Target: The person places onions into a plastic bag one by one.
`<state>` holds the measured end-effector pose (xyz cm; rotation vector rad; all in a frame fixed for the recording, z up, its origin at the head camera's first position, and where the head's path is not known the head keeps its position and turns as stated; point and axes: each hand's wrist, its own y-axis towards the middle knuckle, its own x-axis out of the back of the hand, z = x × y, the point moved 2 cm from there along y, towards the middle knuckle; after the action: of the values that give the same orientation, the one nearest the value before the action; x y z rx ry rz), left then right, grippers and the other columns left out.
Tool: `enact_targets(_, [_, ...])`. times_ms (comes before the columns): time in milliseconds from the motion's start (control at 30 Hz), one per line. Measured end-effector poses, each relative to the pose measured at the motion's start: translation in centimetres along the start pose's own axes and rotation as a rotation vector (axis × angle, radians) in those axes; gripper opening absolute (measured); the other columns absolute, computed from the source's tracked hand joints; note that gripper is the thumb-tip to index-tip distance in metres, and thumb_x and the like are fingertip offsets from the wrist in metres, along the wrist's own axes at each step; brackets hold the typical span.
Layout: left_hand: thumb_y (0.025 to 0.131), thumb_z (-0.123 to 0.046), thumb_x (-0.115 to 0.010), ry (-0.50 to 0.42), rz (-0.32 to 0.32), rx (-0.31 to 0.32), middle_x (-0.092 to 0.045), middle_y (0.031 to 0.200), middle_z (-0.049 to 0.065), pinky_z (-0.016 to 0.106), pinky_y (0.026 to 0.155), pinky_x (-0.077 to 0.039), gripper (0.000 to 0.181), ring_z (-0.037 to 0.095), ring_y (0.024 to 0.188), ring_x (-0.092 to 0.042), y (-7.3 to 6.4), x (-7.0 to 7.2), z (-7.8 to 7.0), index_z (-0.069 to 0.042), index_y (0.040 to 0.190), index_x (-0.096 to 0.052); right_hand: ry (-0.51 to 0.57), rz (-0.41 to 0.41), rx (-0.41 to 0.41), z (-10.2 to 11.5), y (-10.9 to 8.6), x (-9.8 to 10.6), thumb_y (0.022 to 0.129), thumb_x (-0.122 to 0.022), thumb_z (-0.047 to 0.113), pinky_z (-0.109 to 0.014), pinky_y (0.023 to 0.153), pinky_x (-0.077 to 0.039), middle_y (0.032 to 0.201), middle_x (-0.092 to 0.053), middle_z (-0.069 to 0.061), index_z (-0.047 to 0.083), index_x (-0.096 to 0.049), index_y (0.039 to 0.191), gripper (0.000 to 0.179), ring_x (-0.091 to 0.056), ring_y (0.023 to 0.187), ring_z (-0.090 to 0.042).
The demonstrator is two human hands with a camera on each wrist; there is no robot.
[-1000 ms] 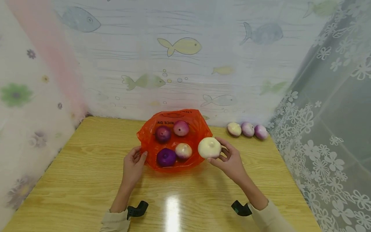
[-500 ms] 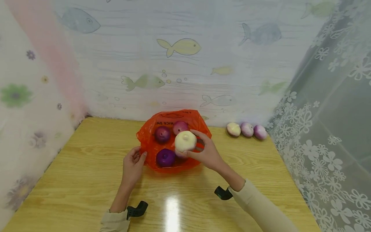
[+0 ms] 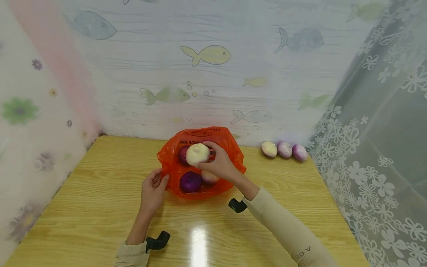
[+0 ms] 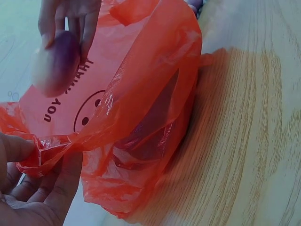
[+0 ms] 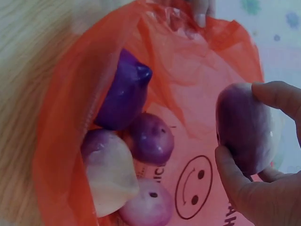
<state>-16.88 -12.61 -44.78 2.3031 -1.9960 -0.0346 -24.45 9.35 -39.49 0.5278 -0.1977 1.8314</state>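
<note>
My left hand (image 3: 154,191) pinches the left edge of an open red plastic bag (image 3: 171,165); the left wrist view shows the film bunched between thumb and fingers. Over the bag's mouth, my right hand (image 3: 221,165) holds a pale-topped onion (image 3: 198,154) by its sides. Its purple underside faces the right wrist camera, apart from the onions below. Inside the bag lie a dark purple onion (image 3: 190,182), a purple-and-white onion (image 5: 110,174), a small purple onion (image 5: 151,138) and a pinkish onion (image 5: 148,202). From the head, the right hand and held onion partly cover them.
At the back right of the wooden table (image 3: 100,207), a whitish onion (image 3: 269,149) and two purplish onions, one in the middle (image 3: 284,149) and one at the end (image 3: 299,152), stand in a row. A fish-patterned curtain (image 3: 207,92) hangs behind the table.
My right hand has carried the pale-topped onion leftward from the bag's right edge to above its middle. The left hand and the bag have stayed in place.
</note>
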Motion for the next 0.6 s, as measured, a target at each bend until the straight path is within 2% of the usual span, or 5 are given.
enact_targets(167, [0.094,-0.013,-0.054,0.003,0.003,-0.002,-0.058,0.119,0.017,0.015,0.079,-0.049,0.031,0.021,0.101,-0.059,0.5,0.2,1.4,-0.001,0.123,-0.052,0.000,0.016,-0.037,-0.4,1.4,-0.9,0.071,-0.081,0.018,-0.032,0.084,-0.051,0.124,-0.049,-0.003,0.013,-0.044,0.132,0.072,-0.056,0.103,-0.024])
enact_targets(300, [0.095,-0.013,-0.054,0.002,0.003,-0.004,-0.058,0.120,0.017,0.015,0.080,-0.049,0.032,0.024,0.104,-0.058,0.8,0.3,1.8,-0.001,0.124,-0.052,-0.015,0.021,-0.035,-0.9,2.5,-1.4,0.072,-0.081,0.018,-0.031,0.083,-0.051,0.123,-0.049,-0.003,0.012,-0.044,0.132,0.070,-0.057,0.102,-0.023])
enact_targets(500, [0.094,-0.017,-0.055,0.013,-0.007,-0.044,-0.059,0.118,0.017,0.016,0.079,-0.050,0.032,0.022,0.100,-0.059,1.0,0.4,2.1,-0.002,0.123,-0.053,-0.016,0.049,0.032,-1.8,4.1,-2.0,0.072,-0.081,0.015,-0.029,0.080,-0.052,0.118,-0.055,-0.003,0.012,-0.049,0.129,0.066,-0.060,0.096,-0.019])
enact_targets(600, [0.094,-0.017,-0.056,0.012,-0.017,-0.060,-0.060,0.115,0.017,0.016,0.077,-0.050,0.032,0.020,0.096,-0.060,1.0,0.5,2.1,-0.001,0.121,-0.054,-0.042,0.076,0.072,-1.8,4.6,-2.4,0.071,-0.081,0.013,-0.029,0.083,-0.051,0.119,-0.056,-0.003,0.010,-0.049,0.130,0.067,-0.059,0.098,-0.017])
